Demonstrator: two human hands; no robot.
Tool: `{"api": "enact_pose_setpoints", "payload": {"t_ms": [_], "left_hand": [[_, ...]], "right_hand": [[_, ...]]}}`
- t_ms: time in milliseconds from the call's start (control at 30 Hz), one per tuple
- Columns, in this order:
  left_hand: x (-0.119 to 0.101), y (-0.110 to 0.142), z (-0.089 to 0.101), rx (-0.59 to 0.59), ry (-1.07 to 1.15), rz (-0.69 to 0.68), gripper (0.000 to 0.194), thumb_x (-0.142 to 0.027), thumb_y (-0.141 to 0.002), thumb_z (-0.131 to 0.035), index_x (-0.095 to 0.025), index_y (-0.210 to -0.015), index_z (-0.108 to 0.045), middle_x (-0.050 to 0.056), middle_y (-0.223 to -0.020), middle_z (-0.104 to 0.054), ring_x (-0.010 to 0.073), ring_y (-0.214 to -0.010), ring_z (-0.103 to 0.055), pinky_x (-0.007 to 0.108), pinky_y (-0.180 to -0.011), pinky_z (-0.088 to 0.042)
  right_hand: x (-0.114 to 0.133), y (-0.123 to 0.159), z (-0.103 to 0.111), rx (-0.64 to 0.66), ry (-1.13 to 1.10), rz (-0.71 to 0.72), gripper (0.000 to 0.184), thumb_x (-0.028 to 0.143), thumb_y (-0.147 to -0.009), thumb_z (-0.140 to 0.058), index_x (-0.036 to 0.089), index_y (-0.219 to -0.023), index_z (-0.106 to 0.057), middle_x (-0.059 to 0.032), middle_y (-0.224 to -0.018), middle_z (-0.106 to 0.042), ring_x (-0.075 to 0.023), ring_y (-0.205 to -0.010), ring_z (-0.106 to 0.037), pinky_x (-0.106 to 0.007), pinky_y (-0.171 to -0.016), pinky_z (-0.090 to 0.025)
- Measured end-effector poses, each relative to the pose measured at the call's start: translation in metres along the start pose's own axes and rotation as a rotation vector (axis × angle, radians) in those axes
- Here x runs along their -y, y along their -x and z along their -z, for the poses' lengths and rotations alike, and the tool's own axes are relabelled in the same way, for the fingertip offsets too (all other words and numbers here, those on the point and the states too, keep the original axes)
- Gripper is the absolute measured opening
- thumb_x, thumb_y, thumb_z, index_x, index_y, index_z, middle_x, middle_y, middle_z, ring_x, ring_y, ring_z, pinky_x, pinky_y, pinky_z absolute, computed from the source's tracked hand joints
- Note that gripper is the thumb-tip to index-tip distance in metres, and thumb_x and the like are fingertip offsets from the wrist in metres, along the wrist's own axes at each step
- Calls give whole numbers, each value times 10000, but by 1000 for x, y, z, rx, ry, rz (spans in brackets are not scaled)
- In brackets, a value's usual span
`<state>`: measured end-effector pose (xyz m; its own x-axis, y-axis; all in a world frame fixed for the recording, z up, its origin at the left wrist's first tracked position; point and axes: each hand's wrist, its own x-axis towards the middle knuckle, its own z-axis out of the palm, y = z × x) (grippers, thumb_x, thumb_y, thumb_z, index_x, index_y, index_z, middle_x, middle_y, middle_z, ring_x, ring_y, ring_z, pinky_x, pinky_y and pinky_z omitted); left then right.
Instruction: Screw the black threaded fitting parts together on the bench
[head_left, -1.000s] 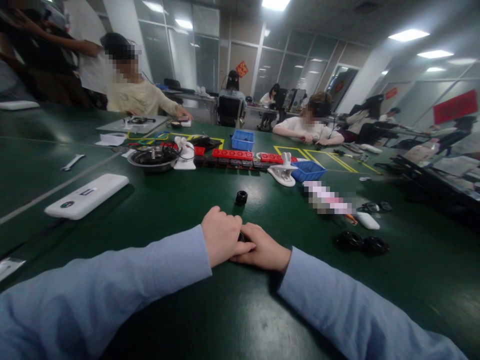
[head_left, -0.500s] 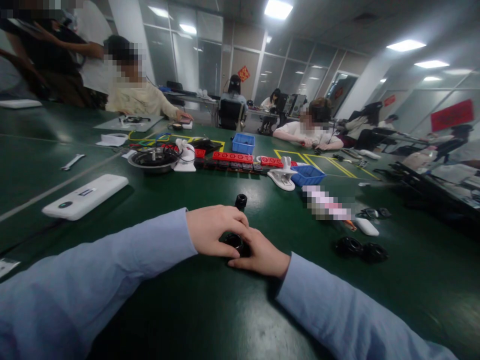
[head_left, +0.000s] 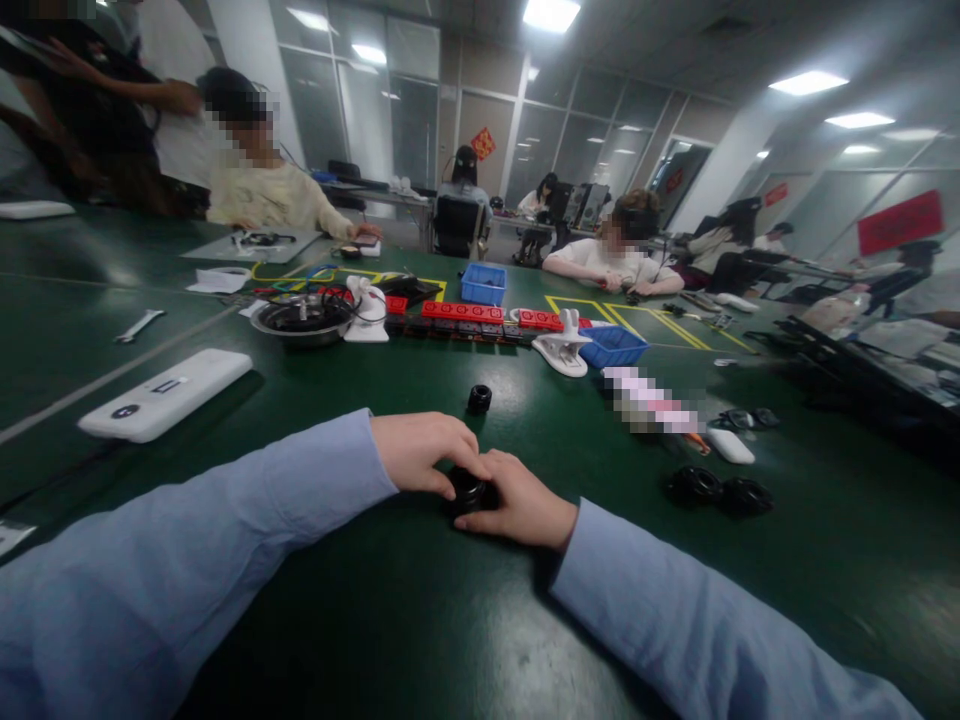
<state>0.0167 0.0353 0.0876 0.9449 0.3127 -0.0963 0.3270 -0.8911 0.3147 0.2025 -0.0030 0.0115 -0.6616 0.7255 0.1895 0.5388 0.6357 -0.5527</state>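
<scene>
A round black fitting (head_left: 469, 490), with a ring-like top, stands on the green table between my hands. My right hand (head_left: 517, 500) is closed round its right side, thumb in front and fingers behind. From above left, my left hand (head_left: 427, 452) grips the upper part with thumb and bent fingers. The fingertips of both hands meet at the back, so part of the fitting is hidden. A smaller black ribbed fitting (head_left: 480, 398) stands just beyond my hands, touched by neither.
Two black ring-shaped parts (head_left: 720, 488) lie at right near a white case (head_left: 731, 446). Left stands a white power bank (head_left: 166, 395); a wrench (head_left: 140, 326) lies beyond. Red power strips (head_left: 463, 311), white clamps and blue bins (head_left: 484, 284) line the middle. Co-workers sit across the table.
My left hand's fingers have shifted a little on the fitting's top, and its opening shows less now. The view has tilted slightly. My right hand keeps its hold.
</scene>
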Motion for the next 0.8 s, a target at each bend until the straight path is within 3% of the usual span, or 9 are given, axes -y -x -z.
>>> {"api": "enact_pose_setpoints", "payload": {"t_ms": [267, 500, 800], "left_hand": [[-4, 1, -1, -10, -58, 46, 387, -199, -739, -741, -212, -1116, -657, 51, -1022, -674, 195, -947, -619, 269, -836, -461], [-12, 0, 2, 30, -74, 167, 373, -264, -754, -733, -213, -1115, -656, 50, -1024, -654, 203, -970, -604, 284, -832, -456], [-32, 1, -1, -40, -182, 335, 265, -359, -765, -709, -187, -966, -697, 51, -907, -665, 217, -890, -619, 286, -712, -457]], "right_hand": [[0, 0, 0, -6, -11, 24, 429, 361, -679, -759, 157, -1036, -635, -62, -963, -681, -214, -852, -596, -337, -782, -438], [0, 1, 0, -6, 9, 12, 474, 374, -677, -757, 158, -1076, -620, -67, -982, -675, -214, -848, -596, -335, -776, -436], [0, 1, 0, 15, -6, -16, 506, 394, -683, -751, 168, -1112, -606, -73, -1018, -670, -224, -874, -595, -351, -803, -429]]}}
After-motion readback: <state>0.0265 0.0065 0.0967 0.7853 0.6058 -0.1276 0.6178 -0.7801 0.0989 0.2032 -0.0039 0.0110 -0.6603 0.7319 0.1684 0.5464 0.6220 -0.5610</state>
